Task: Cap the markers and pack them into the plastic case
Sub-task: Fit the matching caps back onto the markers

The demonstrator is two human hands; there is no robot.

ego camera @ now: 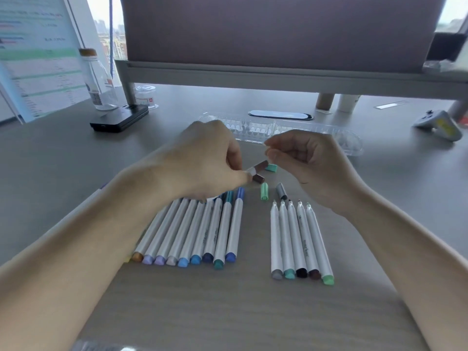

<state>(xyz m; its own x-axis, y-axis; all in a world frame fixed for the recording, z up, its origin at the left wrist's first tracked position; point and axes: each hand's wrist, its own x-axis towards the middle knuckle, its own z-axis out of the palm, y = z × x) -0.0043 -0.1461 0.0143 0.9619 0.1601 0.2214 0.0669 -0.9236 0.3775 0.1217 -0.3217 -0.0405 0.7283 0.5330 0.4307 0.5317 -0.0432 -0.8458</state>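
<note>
Left hand gripping brown-capped marker, right hand beside

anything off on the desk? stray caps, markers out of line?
Mostly tidy. The teal marker in the capped row sits lower than its neighbours, its end poking out of the line. Loose caps lie scattered above the five uncapped markers: two mint caps and a grey cap. Nothing looks spilled or damaged.

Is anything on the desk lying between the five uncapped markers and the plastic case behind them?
Yes. Loose caps, a green cap and a gray cap, lie just beyond the uncapped markers, and the right hand hovers before the plastic case.
</note>
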